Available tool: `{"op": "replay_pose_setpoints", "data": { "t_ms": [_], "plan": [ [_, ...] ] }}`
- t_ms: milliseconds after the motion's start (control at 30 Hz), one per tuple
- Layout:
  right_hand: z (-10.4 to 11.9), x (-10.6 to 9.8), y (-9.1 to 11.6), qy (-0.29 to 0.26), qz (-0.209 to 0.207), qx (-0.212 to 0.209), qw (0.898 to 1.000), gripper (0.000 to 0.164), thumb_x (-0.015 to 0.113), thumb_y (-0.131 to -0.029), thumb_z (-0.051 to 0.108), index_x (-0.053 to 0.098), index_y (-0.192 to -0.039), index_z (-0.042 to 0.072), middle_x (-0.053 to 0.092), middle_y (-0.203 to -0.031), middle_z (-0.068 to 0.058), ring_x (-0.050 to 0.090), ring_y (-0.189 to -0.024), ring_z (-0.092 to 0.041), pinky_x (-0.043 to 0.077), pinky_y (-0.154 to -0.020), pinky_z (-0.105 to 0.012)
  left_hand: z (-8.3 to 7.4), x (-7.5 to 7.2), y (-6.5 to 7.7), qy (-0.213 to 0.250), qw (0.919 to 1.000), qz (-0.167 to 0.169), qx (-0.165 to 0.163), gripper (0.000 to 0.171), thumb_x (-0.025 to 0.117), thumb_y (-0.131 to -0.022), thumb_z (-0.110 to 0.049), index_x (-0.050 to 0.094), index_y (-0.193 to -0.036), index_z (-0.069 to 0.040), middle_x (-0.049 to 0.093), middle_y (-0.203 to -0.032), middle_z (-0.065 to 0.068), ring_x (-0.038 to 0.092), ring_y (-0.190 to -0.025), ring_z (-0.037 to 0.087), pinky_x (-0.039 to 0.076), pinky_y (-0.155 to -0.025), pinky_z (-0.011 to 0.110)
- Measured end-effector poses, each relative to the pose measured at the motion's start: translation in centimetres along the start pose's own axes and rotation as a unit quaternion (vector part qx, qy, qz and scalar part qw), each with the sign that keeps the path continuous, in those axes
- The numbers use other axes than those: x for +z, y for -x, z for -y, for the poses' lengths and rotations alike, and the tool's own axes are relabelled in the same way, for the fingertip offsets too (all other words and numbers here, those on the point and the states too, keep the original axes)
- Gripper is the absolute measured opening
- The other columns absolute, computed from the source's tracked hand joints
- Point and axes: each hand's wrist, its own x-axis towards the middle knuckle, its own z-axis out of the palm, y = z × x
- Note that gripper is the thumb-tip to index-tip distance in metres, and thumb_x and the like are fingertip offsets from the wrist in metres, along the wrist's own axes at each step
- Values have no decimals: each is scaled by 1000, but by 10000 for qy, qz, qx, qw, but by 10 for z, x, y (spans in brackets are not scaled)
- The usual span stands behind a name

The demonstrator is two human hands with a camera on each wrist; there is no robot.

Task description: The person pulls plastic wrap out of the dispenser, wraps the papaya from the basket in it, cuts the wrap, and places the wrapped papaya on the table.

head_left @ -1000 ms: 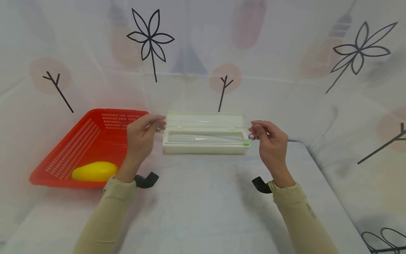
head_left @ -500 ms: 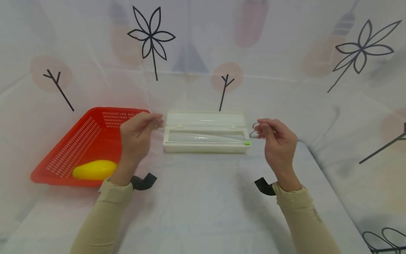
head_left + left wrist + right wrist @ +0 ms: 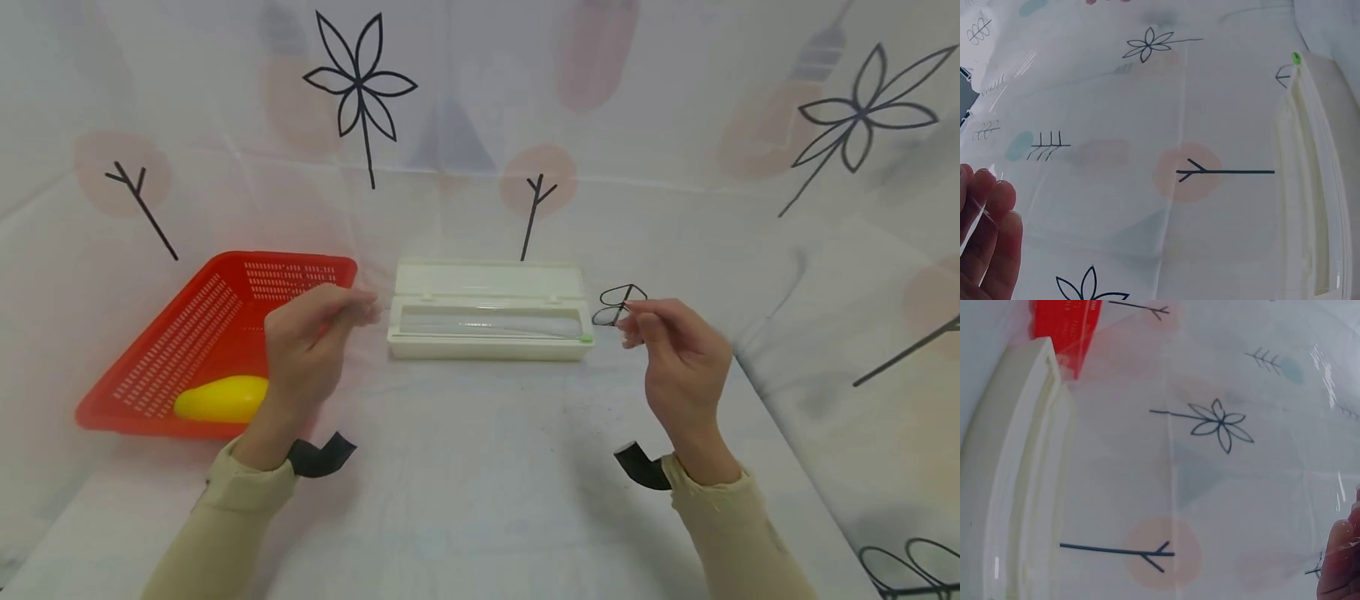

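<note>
Film (image 3: 1342,490), clear plastic and so thin that I mostly catch it by its glints, is up in the air between a person's two hands, nearer to the person than the dispenser box. The left hand (image 3: 306,354) has its grip narrow, thumb and fingertips pinching one end of the sheet; the right hand (image 3: 686,367) does likewise at the other end, its fingers curled in. The hands are well apart, raised above the tabletop (image 3: 480,475), and the sheet's edges are too faint for me to trace.

Beyond and between them sits the film dispenser (image 3: 491,349), a long cream-white box lying crosswise, its lid (image 3: 487,279) raised along the back. A pale roll (image 3: 480,323) shows inside, and a small green slider (image 3: 586,339) sits at the front right corner.

Over on the left is a red plastic basket (image 3: 161,375) with slotted walls, partly hidden behind the left hand; a yellow mango-shaped fruit (image 3: 219,400) lies in it near the front side. Beige sleeves (image 3: 221,525) cover both forearms, and a curved black piece (image 3: 322,458) juts inward at each wrist. White cloth (image 3: 660,75) printed with dark leaf outlines and pale pink blots hangs behind everything.
</note>
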Motion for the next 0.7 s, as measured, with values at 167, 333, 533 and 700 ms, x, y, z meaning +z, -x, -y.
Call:
{"op": "replay_pose_setpoints", "data": {
  "t_ms": [167, 333, 533, 700],
  "plan": [
    [8, -4, 4, -647, -85, -71, 9978, 7, 58, -88, -21, 63, -91, -24, 69, -78, -8, 64, -67, -16, 53, -65, -21, -9, -4, 1, 56, 9998, 83, 177, 18, 70, -94, -12, 73, -94, 6, 73, -88, 11, 71, -82, 20, 56, -82, 27],
    [13, -7, 11, -983, -100, -228, 9948, 5, 62, -87, -19, 64, -89, -23, 71, -79, -9, 66, -69, -14, 54, -67, -20, -14, -7, 5, 218, 9992, 196, 265, 35, 68, -96, -27, 72, -91, 7, 73, -86, 11, 70, -82, 17, 55, -81, 23],
    [16, -15, 29, -1060, 339, -273, 9934, 13, 67, -89, -10, 64, -89, -23, 71, -82, -9, 67, -73, -12, 54, -70, -18, -17, -15, 21, 391, 9961, 700, 382, 35, 66, -96, -26, 71, -91, 8, 71, -82, 14, 69, -82, 11, 54, -80, 19],
    [14, -24, 46, -1441, 1301, -558, 9794, 12, 64, -91, -10, 65, -91, -22, 68, -81, -14, 62, -74, -15, 51, -68, -18, -16, -25, 41, 711, 9870, 1436, 101, 30, 63, -98, -23, 72, -99, 5, 71, -85, 12, 68, -83, 11, 54, -81, 19]
  ]
}}
